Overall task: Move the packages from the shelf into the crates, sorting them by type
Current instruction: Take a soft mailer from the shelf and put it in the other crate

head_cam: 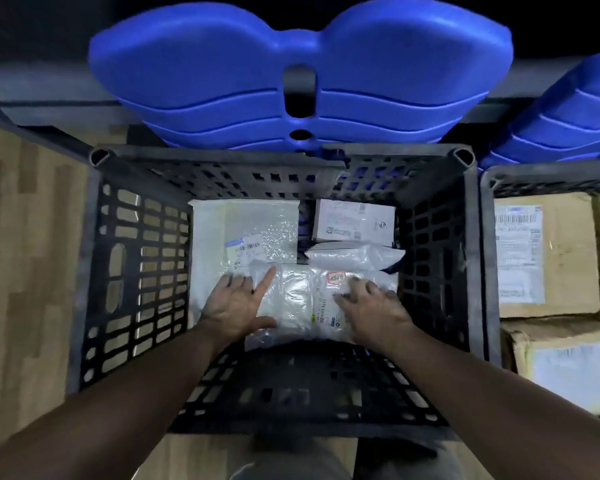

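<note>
Too blurred to read anywhere. On the bubble mailer [257, 223], a white label [244, 250] with a blue strip and a barcode [249, 246]. On the small box [354, 221], printed lines and a barcode strip, illegible. On the nearest clear bag [295, 303], a red-framed stamp [336, 277] and a barcode along the sticker's edge, characters not decipherable. On the cardboard box [568, 258] in the neighbouring crate [551, 176], a large shipping label [518, 254] with barcodes, wording unreadable.
</note>
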Demonstrator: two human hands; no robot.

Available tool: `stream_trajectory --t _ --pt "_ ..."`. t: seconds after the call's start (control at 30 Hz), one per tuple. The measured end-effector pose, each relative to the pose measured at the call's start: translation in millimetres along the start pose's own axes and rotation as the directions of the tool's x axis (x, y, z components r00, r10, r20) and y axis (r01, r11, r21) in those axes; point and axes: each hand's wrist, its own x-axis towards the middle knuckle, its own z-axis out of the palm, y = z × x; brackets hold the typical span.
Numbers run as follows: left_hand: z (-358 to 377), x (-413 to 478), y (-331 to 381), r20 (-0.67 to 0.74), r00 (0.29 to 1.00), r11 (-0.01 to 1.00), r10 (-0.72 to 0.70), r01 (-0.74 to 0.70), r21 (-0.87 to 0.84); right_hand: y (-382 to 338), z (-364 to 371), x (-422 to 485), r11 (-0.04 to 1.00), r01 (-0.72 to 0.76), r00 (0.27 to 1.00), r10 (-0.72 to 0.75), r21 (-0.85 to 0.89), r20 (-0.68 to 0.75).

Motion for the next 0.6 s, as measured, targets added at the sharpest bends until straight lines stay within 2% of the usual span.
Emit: stream_trajectory --t 0.07,0.13,0.17,0.23,0.27,0.33,0.4,0.43,0.5,0.53,0.57,0.6 --pt "7.4 3.9 -2.4 -0.129 0.991 0.997 -0.046 0.053 0.048 5.4 6.6 5.8 0.998 -0.051 0.998 0.053 -0.044 0.037" --pt "12.1 6.5 -8.1 -0.221 0.973 0.998 -0.066 0.068 0.003 5.4 15.8 11.1 0.994 -0.099 0.995 0.1 -0.044 0.016" --pt "14.5 7.6 -10.1 -0.255 0.966 0.999 -0.04 0.04 -0.002 5.4 19.9 14.0 0.993 -0.115 0.993 0.115 -0.031 -0.013" --pt "21.1 12.4 -9.4 -0.291 0.949 0.993 0.119 -0.114 0.033 5.4 22.4 16.6 0.99 -0.135 0.99 0.133 -0.03 -0.044" --pt "24.4 15.4 -8.0 -0.282 0.934 0.976 0.218 -0.21 0.058 6.2 22.0 17.6 0.989 -0.141 0.989 0.14 -0.032 -0.043" --pt "29.7 21.0 -4.7 -0.195 0.915 0.936 0.353 -0.344 0.079 5.5 20.9 16.7 0.995 -0.096 0.985 0.097 0.019 -0.139" --pt "28.3 25.6 1.3 -0.152 0.908 0.92 0.391 -0.381 0.094 5.5 25.5 13.3 0.982 -0.005 0.961 0.057 0.188 -0.269" --pt "28.9 28.2 5.0 -0.123 0.913 0.92 0.39 -0.379 0.101 3.7 27.8 12.3 0.946 0.018 0.957 0.078 0.323 -0.281" --pt "29.8 32.0 12.4 -0.103 0.917 0.922 0.385 -0.378 0.083 -1.5 35.0 18.8 0.838 -0.068 0.972 0.178 0.541 -0.154" --pt "30.4 33.2 15.0 -0.142 0.911 0.922 0.387 -0.38 0.074 -3.0 37.8 23.5 0.803 -0.112 0.975 0.204 0.585 -0.093" --pt "30.4 33.6 15.7 -0.173 0.905 0.922 0.388 -0.381 0.074 -1.4 44.4 32.4 0.825 -0.175 0.976 0.218 0.538 -0.017" --pt "29.8 33.3 14.9 -0.181 0.902 0.92 0.393 -0.386 0.075 -0.7 41.7 36.2 0.771 -0.2 0.97 0.243 0.604 0.011"
